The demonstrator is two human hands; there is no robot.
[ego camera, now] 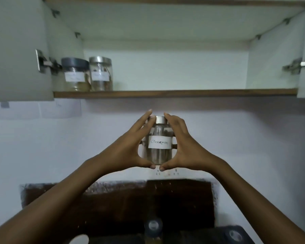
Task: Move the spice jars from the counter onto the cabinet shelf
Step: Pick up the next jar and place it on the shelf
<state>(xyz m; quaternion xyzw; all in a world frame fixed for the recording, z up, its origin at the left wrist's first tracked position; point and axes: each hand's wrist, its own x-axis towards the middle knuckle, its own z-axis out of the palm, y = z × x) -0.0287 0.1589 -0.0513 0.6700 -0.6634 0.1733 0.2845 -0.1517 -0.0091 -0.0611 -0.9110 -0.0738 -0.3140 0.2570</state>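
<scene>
Cinnamon jar stands upright between my fingers. My left hand and right hand are both wrapped close round the glass, thumbs meeting under its base, holding it in mid-air below the cabinet shelf. I'd lift until the base clears the shelf's wooden front edge, then push it far and set it down just right of the steel-lidded jar, without knocking that or the dark-lidded jar on its left.

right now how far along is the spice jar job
Done: a grey-lidded jar and a steel-lidded jar stand on the cabinet shelf. In hand: left hand and right hand hold the cinnamon jar below it. Left: seemingly two blurred dark-lidded jars on the counter.
</scene>
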